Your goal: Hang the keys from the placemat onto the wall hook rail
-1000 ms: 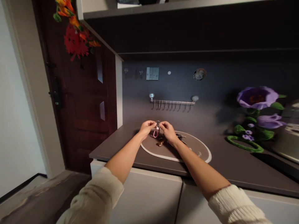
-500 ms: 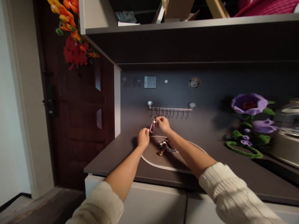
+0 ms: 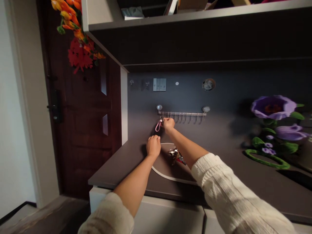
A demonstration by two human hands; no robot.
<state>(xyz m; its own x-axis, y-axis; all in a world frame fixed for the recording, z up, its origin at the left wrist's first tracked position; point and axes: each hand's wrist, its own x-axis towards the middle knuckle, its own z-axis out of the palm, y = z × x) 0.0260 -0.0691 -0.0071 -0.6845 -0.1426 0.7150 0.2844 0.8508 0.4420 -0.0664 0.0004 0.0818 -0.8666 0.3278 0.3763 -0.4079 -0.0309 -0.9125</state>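
Note:
My right hand pinches a key ring with a looped pink strap hanging from it, up against the left end of the wall-mounted hook rail. Whether the ring is over a hook cannot be seen, as my fingers cover that spot. Below, my left hand hovers above the counter with its fingers curled in and nothing showing in them. On the oval mat lies a bunch of keys with a red piece among them, partly under my right forearm.
Purple knitted flowers with a green looped base stand at the right of the dark counter. An overhanging shelf runs above. Small hooks and a switch panel are on the wall. A dark red door stands left.
Both hands were together at the key ring above the mat. The left let go and drew down; the right carried the key ring and pink strap up to the rail's left end.

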